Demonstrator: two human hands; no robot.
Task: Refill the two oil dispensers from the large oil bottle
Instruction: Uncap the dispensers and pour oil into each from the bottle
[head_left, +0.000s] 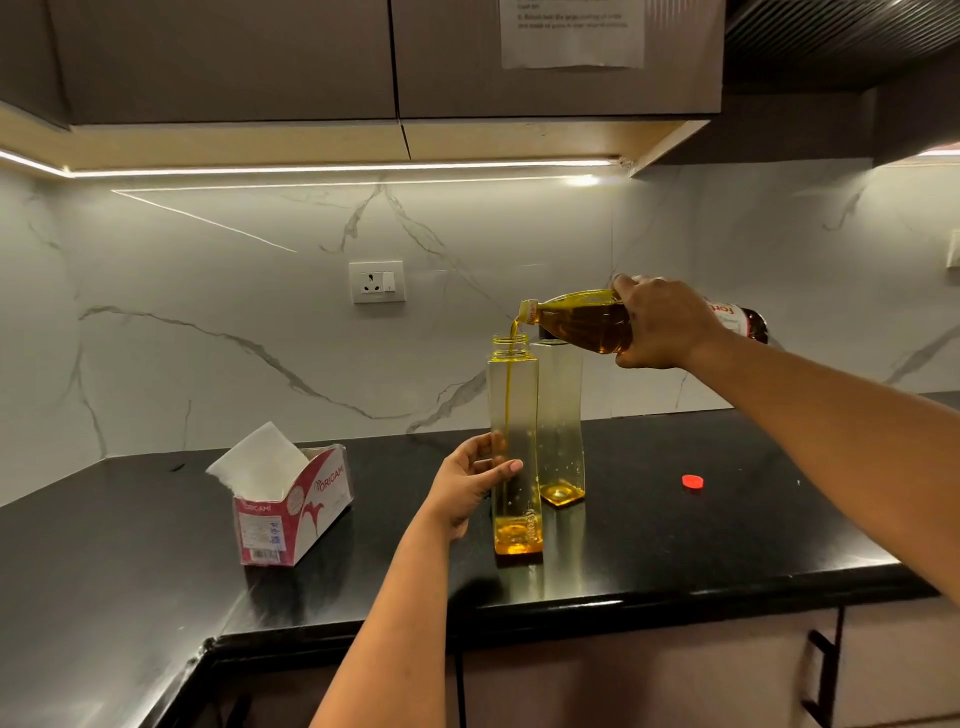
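Pour line: the large oil bottle (587, 323) lies almost flat, long axis running left to right, mouth at the left and tipped just above the open neck of the near dispenser (514, 452). A thin stream of oil drops straight down into it.
Right grip: the right hand (662, 325) wraps the large oil bottle around its middle, fingers over the top, holding it firm.
Left grip: the left hand (470, 486) cups the near dispenser low on its left side, thumb across the front, steadying it upright on the desk (727, 530).
Fill level: only a shallow pool at the bottom, so this one looks barely begun.
Far dispenser: the second dispenser (561, 415) stands upright just behind and to the right, touching or nearly so, with only a little oil at its base; its neck sits under the bottle's shoulder.
Next shift: a short move right and back, I judge, puts the mouth over it.
Loose bits: a red cap (692, 481) lies well to the right; a tissue box (296, 506) sits left.
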